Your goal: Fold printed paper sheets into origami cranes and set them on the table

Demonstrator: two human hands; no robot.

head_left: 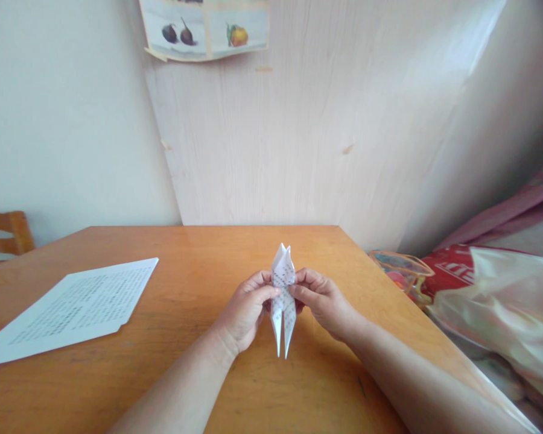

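A folded paper figure (pixel 282 277), white with rows of printed characters, is held upright above the wooden table (pixel 185 374). Two pointed flaps rise at its top, and two narrow points hang down with a slit between them. On its left edge my left hand (pixel 248 304) pinches the paper between thumb and fingers. My right hand (pixel 323 301) grips the opposite edge in the same way, the thumb in front. The fingertips behind the paper are partly hidden.
Printed white sheets (pixel 81 307) lie on the table's left side. Beyond its right edge are a pale plastic bag (pixel 502 307) and a red package (pixel 450 268). A wooden chair (pixel 9 235) stands at far left; behind the table rises a pale panel (pixel 271 150) with a fruit picture.
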